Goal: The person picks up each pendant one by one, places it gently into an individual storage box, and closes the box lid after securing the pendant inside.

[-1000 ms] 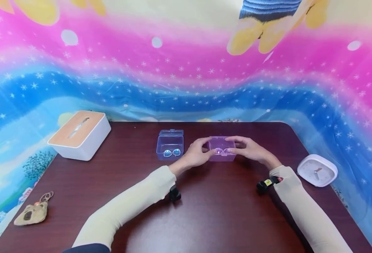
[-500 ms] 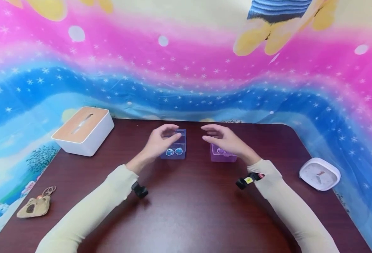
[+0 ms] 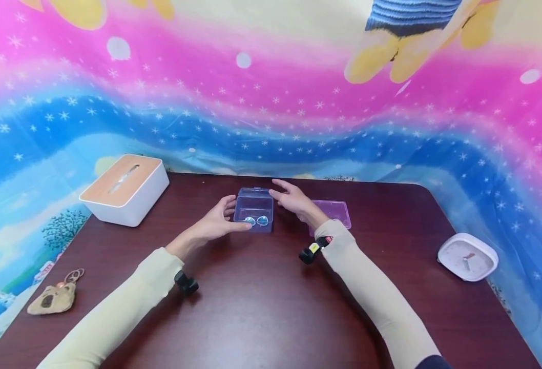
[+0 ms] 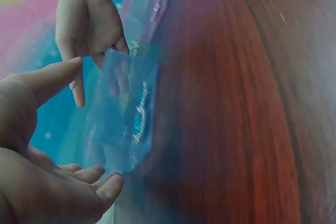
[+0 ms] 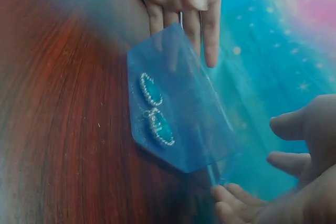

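A clear blue plastic box (image 3: 254,205) stands on the table with its lid raised at the back. Inside, two blue ornaments (image 5: 157,109) edged with small silvery beads lie near the front wall. My left hand (image 3: 211,221) is at the box's left side, fingers relaxed and thumb near the front. At the right rear corner is my right hand (image 3: 294,198), fingers loosely extended. Whether either hand touches the box, I cannot tell. A clear purple box (image 3: 333,209) stands to the right, partly hidden behind my right forearm.
A white tissue box (image 3: 125,192) with a wood-coloured top stands at the table's back left. A beige pouch-like keyring (image 3: 53,300) lies at the front left, and a white clock (image 3: 467,257) sits at the right edge. A printed cloth (image 3: 271,102) hangs behind the table.
Both hands have left the purple box and moved left to the blue box, one to each side. The blue box has stayed in its place on the table.
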Tool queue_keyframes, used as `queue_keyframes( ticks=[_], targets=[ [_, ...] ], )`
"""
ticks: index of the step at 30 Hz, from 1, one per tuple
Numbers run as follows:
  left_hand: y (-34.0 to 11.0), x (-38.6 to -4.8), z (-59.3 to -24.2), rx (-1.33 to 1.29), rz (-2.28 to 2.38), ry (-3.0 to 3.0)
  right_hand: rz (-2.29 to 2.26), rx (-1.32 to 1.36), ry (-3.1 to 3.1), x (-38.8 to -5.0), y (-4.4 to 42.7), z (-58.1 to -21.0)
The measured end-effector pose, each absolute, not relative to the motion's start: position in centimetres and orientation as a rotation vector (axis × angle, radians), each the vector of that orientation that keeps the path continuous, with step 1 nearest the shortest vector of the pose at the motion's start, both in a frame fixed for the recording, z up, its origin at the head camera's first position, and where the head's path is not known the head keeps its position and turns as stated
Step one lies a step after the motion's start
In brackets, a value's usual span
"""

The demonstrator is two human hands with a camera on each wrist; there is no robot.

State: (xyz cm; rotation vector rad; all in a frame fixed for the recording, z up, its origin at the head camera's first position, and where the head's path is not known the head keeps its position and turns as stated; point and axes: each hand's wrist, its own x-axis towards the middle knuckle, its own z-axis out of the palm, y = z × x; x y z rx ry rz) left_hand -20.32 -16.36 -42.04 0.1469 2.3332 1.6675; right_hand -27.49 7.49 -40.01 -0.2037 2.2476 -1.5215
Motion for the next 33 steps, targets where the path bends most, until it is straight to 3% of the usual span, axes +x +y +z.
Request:
queue_keyframes(
  ticks=[15, 24, 33],
  targets=[
    [-17.6, -22.7, -43.9, 0.198, 1.561, 2.278, -1.561, -0.052, 2.242, -28.8, 6.4, -42.7],
    [-17.7, -23.0, -44.0, 0.23, 1.509, 2.309, -1.83, -0.081, 2.269, -28.8, 5.7, -42.6],
    [-17.6, -23.0, -44.0, 0.202, 1.492, 2.304, -1.759, -0.239, 2.288, -27.7, 6.9, -41.7]
  ],
)
